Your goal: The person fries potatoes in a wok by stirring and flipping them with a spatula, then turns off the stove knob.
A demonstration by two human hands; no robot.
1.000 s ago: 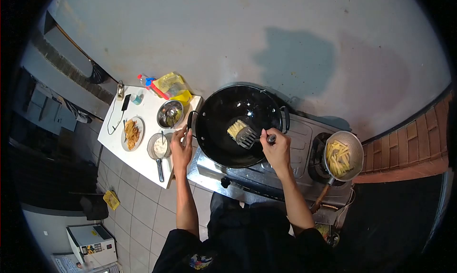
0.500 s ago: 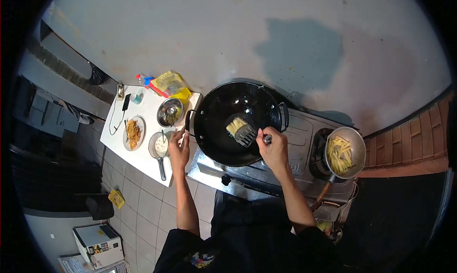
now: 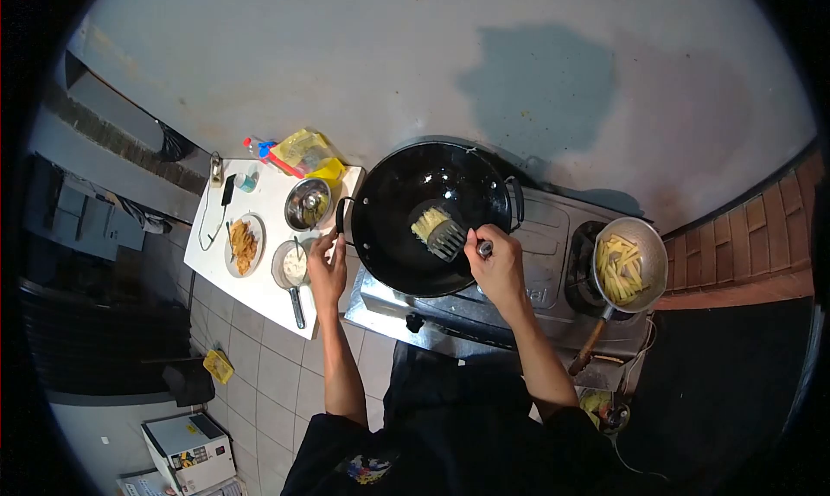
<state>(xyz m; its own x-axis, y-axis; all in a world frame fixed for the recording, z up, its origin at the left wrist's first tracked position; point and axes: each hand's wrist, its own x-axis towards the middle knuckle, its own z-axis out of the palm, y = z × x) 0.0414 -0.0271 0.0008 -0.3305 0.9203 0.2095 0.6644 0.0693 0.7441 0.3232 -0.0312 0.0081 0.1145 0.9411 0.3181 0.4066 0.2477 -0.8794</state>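
My right hand (image 3: pixel 499 264) is closed round the handle of a slotted metal spatula (image 3: pixel 446 241). The spatula's head is down inside a large black wok (image 3: pixel 398 258), against a small pale-yellow clump of food (image 3: pixel 430 223) in the oil or glossy bottom. At the wok's left side, my left hand (image 3: pixel 327 271) has its thumb and fingers about the lower end of the wok handle (image 3: pixel 342 215). The wok stands on a metal gas stove (image 3: pixel 540 228); its burner underneath is hidden.
Right of the wok, a pan (image 3: pixel 661 267) of pale cut strips sits on the other burner, its wooden handle towards me. The white table (image 3: pixel 251 284) at left bears a steel bowl (image 3: pixel 309 185), a saucepan of white batter (image 3: pixel 295 267), a plate of fried food (image 3: pixel 244 245) and yellow packets (image 3: pixel 309 154).
The view has shifted slightly. Both hands keep their places, the left at the wok handle and the right on the spatula beside the food clump.
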